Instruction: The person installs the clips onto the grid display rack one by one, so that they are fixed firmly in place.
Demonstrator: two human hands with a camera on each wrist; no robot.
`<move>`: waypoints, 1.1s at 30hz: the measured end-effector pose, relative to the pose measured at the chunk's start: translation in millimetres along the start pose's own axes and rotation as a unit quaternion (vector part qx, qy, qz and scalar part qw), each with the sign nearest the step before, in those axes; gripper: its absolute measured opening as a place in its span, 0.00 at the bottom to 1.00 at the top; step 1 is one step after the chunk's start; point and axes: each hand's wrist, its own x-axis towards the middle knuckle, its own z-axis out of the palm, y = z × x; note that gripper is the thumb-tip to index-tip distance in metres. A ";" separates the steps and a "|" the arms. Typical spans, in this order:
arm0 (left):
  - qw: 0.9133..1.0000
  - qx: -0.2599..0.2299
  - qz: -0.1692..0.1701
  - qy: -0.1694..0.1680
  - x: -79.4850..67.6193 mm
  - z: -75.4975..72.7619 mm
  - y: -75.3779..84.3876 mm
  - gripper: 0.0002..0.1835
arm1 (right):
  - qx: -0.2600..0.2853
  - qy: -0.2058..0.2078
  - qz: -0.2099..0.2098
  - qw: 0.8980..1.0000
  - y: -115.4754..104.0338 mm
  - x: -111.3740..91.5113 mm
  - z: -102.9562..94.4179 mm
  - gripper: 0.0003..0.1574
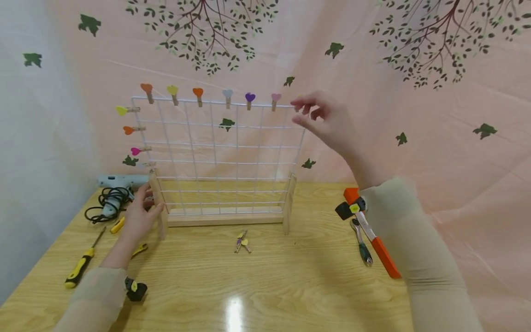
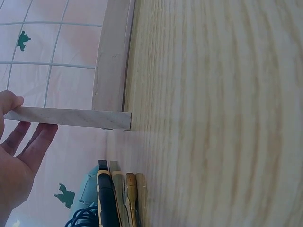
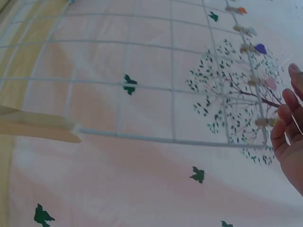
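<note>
A white wire grid (image 1: 226, 145) stands upright in a wooden stand (image 1: 224, 221). Heart-topped clothespins line its top wire, among them a purple one (image 1: 250, 98) and a pink one (image 1: 275, 99), and several more run down its left side. My left hand (image 1: 140, 212) grips the stand's left post (image 2: 71, 117), thumb on one face and fingers on the other. At the grid's top right corner, my right hand (image 1: 327, 117) has thumb and fingers spread apart, fingertips right at a yellow-heart clothespin (image 3: 265, 122) clipped there. In the head view the fingers mostly hide this clothespin.
A small pile of clothespins (image 1: 243, 242) lies before the stand. On the left are a glue gun (image 1: 120, 180) with black cord and a screwdriver (image 1: 80, 267). A ratchet wrench (image 1: 362, 244) and an orange-handled tool (image 1: 386, 258) lie at right, below my right forearm.
</note>
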 end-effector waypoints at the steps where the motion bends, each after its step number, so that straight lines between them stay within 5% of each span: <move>1: 1.000 0.000 0.001 0.001 0.0 -0.1 -0.4 0.34 | 0.008 -0.012 -0.003 1.000 -1.0 -5.5 6.0 0.18; 10: 1.000 0.000 0.006 0.004 0.6 -0.6 -2.1 0.34 | 0.035 -0.140 -0.013 0.989 38.5 -71.1 98.2 0.24; 18: 1.000 0.002 0.000 0.003 1.5 0.3 -2.4 0.34 | 0.063 -0.224 0.030 0.972 62.2 -132.1 171.5 0.27; 25: 1.000 0.001 0.005 0.003 1.9 1.2 -2.4 0.34 | 0.076 -0.264 0.056 0.960 91.3 -161.2 211.2 0.24; 33: 1.000 -0.002 0.003 0.001 1.8 0.7 -3.7 0.34 | 0.092 -0.306 0.102 0.942 101.9 -170.3 231.4 0.23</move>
